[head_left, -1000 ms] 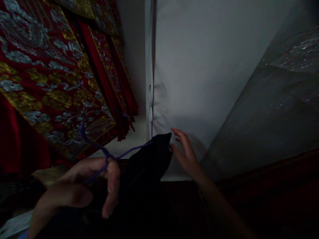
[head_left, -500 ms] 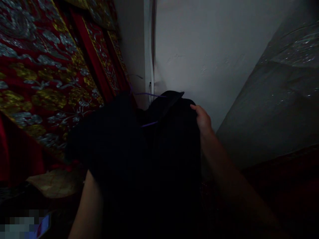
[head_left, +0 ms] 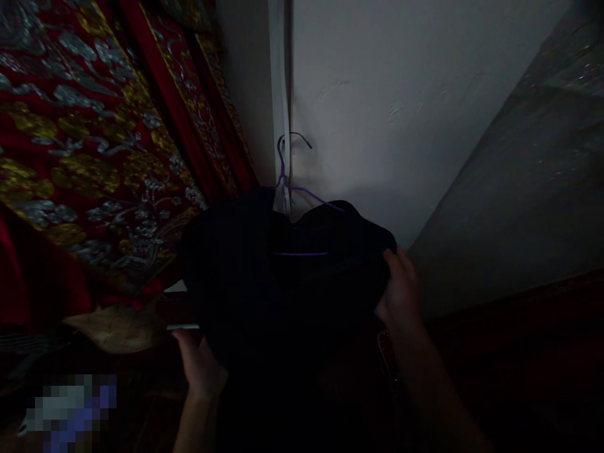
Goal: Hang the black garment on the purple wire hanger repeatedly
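Observation:
A dark, short-sleeved collared shirt (head_left: pixel 245 270) hangs in front of me on a thin purple wire hanger (head_left: pixel 309 192). The hanger's hook shows above the neck, next to a white strip on the wall. At the shirt's right shoulder, my right hand (head_left: pixel 401 286) is closed on the cloth, thumb on the near side. My left hand (head_left: pixel 202 368) is beside the lower left edge of the shirt, its thumb stretched away from the cloth. Its other fingers are partly hidden by the dark fabric. Dim light hides most of the shirt's folds.
A red cloth with gold and silver embroidery (head_left: pixel 89 151) covers the left side. Below it sits a tan woven item (head_left: pixel 123 327). A pale wall (head_left: pixel 401 82) stands behind the hanger, with clear plastic sheeting (head_left: pixel 533 170) at right. A blurred patch (head_left: pixel 70 412) lies lower left.
The hanger's hook has come into view above the shirt. My left hand has come out from beneath the shirt. My right hand has moved lower and slightly right with the shoulder.

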Demonstrator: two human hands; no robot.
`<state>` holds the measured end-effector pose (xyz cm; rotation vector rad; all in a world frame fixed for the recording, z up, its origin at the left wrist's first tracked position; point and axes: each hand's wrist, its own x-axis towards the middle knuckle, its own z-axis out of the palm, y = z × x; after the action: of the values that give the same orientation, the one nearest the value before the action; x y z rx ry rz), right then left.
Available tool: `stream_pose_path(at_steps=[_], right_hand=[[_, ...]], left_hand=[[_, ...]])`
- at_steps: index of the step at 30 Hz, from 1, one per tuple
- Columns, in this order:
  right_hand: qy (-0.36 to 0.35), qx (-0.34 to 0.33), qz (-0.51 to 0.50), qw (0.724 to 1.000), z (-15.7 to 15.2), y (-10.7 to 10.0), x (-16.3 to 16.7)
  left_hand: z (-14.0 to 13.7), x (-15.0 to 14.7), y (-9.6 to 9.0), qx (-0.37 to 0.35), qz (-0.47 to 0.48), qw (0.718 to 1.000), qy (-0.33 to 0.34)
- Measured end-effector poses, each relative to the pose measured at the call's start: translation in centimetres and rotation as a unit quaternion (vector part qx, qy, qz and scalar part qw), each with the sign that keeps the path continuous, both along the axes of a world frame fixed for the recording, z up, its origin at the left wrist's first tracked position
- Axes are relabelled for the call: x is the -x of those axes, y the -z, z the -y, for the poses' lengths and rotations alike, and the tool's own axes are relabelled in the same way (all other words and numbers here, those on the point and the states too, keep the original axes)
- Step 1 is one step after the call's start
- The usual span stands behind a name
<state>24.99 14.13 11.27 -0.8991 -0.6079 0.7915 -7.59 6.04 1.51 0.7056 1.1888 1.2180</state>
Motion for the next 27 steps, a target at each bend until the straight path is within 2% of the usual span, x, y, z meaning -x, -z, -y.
stream_pose_path(at_steps=[4,6,7,9,11,13,18,23,25,27], right_hand=[[0.169,-0.012,0.085,0.982,3.4,4.3,2.1],[0.197,0.045,0.111,0.973,5.6,7.1,4.0],[0.149,0.072,0.117,0.979,6.6,8.2,5.1],[-0.029,0.096,0.126,0.987,7.7,9.7,7.4],[-0.186,0.09,0.142,0.968,7.6,9.7,9.4],[-0.265,0.085,0.158,0.947,6.7,8.9,10.6],[-0.344,0.081,0.157,0.922,4.0,6.3,11.9],[-0.327,0.075,0.139,0.932,4.3,6.5,12.1],[-0.31,0.085,0.107,0.941,5.1,7.0,11.9],[-0.297,0.094,0.074,0.947,5.9,7.3,11.5]], left_hand=[[2.2,-2.2,0.2,-0.003,0.006,0.991,-0.136],[2.8,-3.8,0.1,0.025,-0.01,0.98,-0.196],[3.1,-4.6,0.1,0.036,-0.012,0.977,-0.209],[3.5,-5.8,0.1,0.047,-0.009,0.976,-0.213],[4.0,-6.3,0.0,0.058,-0.014,0.976,-0.21],[4.4,-6.5,-0.1,0.072,-0.025,0.973,-0.217],[5.4,-6.6,-1.0,0.094,-0.046,0.967,-0.231],[5.4,-6.3,-1.6,0.059,-0.089,0.965,-0.24],[5.0,-5.9,-1.6,0.037,-0.145,0.953,-0.264],[4.6,-5.5,-1.4,-0.044,-0.227,0.912,-0.34]])
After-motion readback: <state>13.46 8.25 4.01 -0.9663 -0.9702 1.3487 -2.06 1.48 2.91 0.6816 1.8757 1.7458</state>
